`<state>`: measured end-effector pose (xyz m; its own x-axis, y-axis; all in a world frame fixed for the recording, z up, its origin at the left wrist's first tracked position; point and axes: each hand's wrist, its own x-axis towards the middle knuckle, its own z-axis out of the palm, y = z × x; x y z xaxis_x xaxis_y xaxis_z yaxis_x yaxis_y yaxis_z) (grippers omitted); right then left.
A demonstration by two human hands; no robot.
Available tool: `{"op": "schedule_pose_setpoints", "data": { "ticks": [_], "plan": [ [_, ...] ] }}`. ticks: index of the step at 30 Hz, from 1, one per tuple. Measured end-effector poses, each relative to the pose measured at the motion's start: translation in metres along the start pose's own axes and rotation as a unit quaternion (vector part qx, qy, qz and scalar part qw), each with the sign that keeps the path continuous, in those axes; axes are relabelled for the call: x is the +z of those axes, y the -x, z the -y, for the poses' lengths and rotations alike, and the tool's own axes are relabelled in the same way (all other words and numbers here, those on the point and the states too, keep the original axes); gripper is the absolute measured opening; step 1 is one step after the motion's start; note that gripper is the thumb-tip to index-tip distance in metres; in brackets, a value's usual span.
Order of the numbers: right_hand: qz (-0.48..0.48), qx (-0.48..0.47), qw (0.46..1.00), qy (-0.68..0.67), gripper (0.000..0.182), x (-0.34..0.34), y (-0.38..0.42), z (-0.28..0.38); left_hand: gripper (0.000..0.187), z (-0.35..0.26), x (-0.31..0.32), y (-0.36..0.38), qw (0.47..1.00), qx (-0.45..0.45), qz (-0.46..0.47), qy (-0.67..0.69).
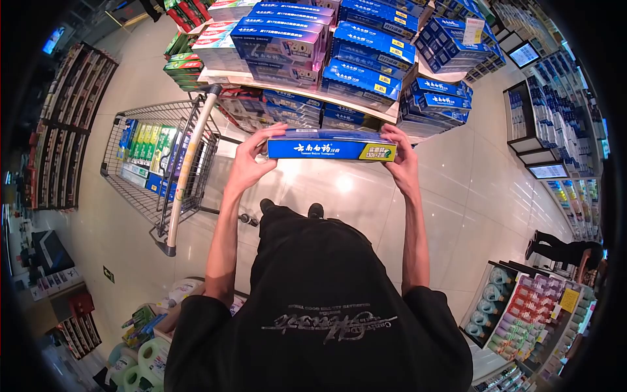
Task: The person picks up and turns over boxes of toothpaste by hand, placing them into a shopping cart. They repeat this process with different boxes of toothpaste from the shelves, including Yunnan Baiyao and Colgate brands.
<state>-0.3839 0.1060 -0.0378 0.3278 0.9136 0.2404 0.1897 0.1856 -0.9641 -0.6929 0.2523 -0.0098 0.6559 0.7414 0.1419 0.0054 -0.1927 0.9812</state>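
A long blue toothpaste box (317, 149) with white lettering and a yellow-green corner label is held level in front of my body. My left hand (251, 157) grips its left end, thumb below and fingers on top. At the other end my right hand (401, 157) clasps the box the same way. Just beyond it rises a display of stacked toothpaste boxes (372, 42), mostly blue, with yellow price tags. Some lower stacks of the display are partly hidden behind the held box and my hands.
To the left stands a shopping cart (149, 215) with toothpaste boxes (147, 147) inside. Stocked shelves (65, 117) line the far left. Racks (555, 117) stand at right, and another person (565, 251) is at the lower right. Jugs (153, 356) sit at lower left.
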Motion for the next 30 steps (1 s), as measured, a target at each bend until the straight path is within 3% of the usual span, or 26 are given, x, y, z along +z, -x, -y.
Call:
{"op": "schedule_pose_setpoints", "data": {
  "ticks": [1,3,5,7,9,12,15,17,21,25,27,28,29,30],
  "plan": [
    [-0.001,-0.001,1.0,0.001,0.053,0.002,0.0,0.0,0.056,0.002,0.001,0.0,0.999,0.03,0.002,-0.023],
    [-0.055,0.027,0.982,0.181,0.056,0.006,0.001,0.002,0.057,0.004,0.003,0.001,0.999,0.038,0.005,-0.015],
    [-0.014,0.018,0.987,0.158,0.059,-0.001,0.004,-0.013,0.058,0.001,0.009,0.0,0.996,0.079,-0.029,-0.014],
    [0.017,0.18,0.977,-0.116,0.063,0.007,0.009,0.004,0.058,0.001,0.006,0.0,0.996,0.079,-0.038,-0.003],
    [0.023,0.162,0.982,-0.094,0.055,0.01,0.012,0.011,0.056,-0.002,0.004,0.002,0.993,0.106,-0.04,-0.013],
    [0.03,0.175,0.946,-0.271,0.044,0.007,0.015,0.006,0.058,0.001,0.001,0.003,0.988,0.137,-0.043,-0.054],
    [-0.032,0.18,0.945,-0.27,0.041,0.014,0.018,0.006,0.062,0.01,0.003,0.007,0.984,0.142,-0.053,-0.096],
    [-0.054,0.193,0.958,-0.206,0.039,0.013,0.02,-0.004,0.062,0.004,0.012,0.009,0.997,0.027,-0.064,0.045],
    [-0.084,0.174,0.951,-0.243,0.036,0.013,0.018,-0.002,0.064,0.01,0.018,0.015,0.997,0.052,-0.051,0.009],
    [-0.09,0.149,0.949,-0.264,0.036,0.01,0.015,-0.002,0.082,-0.01,0.023,0.022,0.983,0.108,-0.035,-0.144],
    [-0.083,0.142,0.954,-0.252,0.036,0.005,0.012,-0.005,0.087,-0.004,0.025,0.026,0.991,0.087,-0.021,-0.098],
    [-0.076,0.135,0.958,-0.241,0.036,0.003,0.009,-0.007,0.079,0.002,0.026,0.027,0.998,0.042,-0.014,0.049],
    [-0.071,0.128,0.962,-0.23,0.037,0.002,0.007,-0.009,0.079,0.008,0.023,0.026,0.998,0.042,-0.013,0.049],
    [-0.065,0.136,0.961,-0.232,0.038,0.005,0.001,-0.002,0.072,0.015,0.016,0.021,0.984,-0.035,0.018,0.176]
  ]
}}
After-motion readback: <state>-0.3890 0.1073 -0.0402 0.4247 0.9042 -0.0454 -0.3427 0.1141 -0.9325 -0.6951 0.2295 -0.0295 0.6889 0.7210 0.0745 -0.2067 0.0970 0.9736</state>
